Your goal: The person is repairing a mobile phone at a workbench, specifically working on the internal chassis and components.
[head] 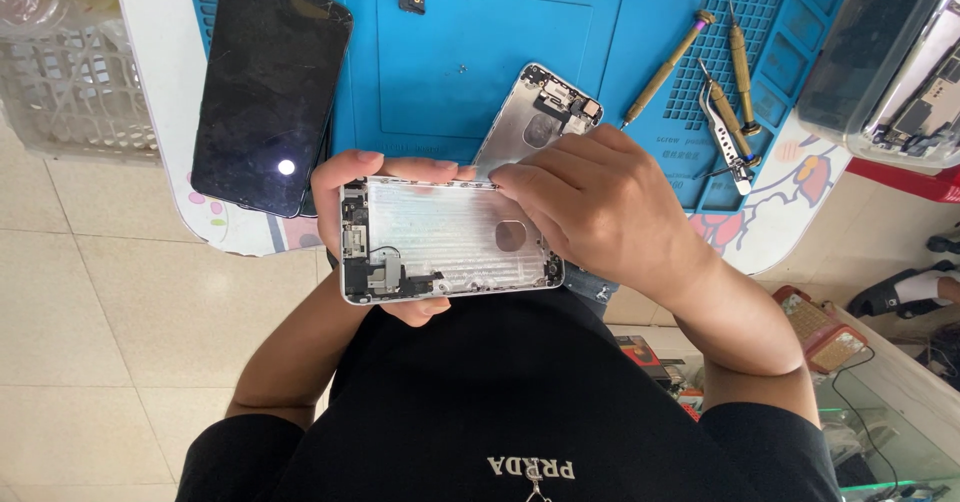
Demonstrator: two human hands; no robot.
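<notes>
We find the stripped phone housing (450,239) held in the air just off the near edge of the blue repair mat (450,72), its long axis running left to right across our view, open side facing the camera. Our left hand (385,212) cradles it from behind, fingers curled over the far long edge and thumb under the near edge: closed on the housing. Our right hand (600,207) lies at the housing's right end, fingertips pressed to its upper right corner; whether they pinch anything small there we cannot tell. The right hand is thus the nearer one to that corner.

A second bare housing (540,112) lies on the mat just beyond, touching or nearly touching the right fingers. A dark cracked phone (270,87) rests at the mat's left edge; screwdrivers (668,67) and tweezers (725,127) lie to the right. Below is tiled floor (130,312).
</notes>
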